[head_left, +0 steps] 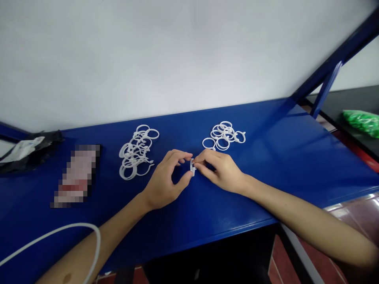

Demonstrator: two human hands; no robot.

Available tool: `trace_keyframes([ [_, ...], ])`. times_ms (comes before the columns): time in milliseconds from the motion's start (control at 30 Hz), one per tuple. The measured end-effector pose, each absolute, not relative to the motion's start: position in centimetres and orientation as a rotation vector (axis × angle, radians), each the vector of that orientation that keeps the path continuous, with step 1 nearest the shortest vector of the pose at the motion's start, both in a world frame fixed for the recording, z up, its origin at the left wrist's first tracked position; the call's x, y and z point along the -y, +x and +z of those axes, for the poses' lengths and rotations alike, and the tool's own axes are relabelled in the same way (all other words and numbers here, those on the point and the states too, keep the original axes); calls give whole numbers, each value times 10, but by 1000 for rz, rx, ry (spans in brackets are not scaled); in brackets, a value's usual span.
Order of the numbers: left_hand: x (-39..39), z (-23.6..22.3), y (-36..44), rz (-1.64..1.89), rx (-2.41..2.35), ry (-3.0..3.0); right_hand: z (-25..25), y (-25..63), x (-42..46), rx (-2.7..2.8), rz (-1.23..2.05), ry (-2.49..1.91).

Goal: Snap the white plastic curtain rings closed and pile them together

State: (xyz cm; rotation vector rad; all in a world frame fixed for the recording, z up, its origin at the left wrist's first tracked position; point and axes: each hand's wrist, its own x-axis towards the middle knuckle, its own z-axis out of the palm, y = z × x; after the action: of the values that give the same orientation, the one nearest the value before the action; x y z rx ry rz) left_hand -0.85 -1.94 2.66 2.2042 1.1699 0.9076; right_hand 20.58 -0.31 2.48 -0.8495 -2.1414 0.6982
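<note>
Over the middle of the blue table, a white plastic ring (192, 167) is seen nearly edge-on between both hands. My left hand (166, 179) holds it by its far and near edges, thumb below and fingers above. My right hand (220, 167) pinches its right side with thumb and forefinger; the fingertips cover part of it. Left of my left hand lies a heap of similar white rings (128, 172), some with small tabs. Beyond my right hand is a smaller group of white rings (222, 143).
A blurred-out flat object (77, 173) with a dark edge lies at left, near a black plastic bag (26, 152). A white cable (74, 225) loops over my left forearm. Blue frame posts (327, 88) rise at right, and a green bagged item (363, 122) rests beyond.
</note>
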Motion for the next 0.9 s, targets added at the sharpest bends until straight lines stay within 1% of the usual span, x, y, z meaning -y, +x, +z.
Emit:
trace_keyframes([
  [167, 17, 22, -8, 804, -1142, 2436, 31, 205, 3, 2082, 729, -860],
  [333, 15, 19, -9, 864, -1142, 2535, 31, 206, 6, 2130, 775, -804],
  [700, 19, 23, -6, 919, -1077, 2668, 28, 208, 8, 2203, 742, -620],
  [900, 12, 18, -11, 819, -1111, 2753, 25, 212, 0, 2235, 694, -703],
])
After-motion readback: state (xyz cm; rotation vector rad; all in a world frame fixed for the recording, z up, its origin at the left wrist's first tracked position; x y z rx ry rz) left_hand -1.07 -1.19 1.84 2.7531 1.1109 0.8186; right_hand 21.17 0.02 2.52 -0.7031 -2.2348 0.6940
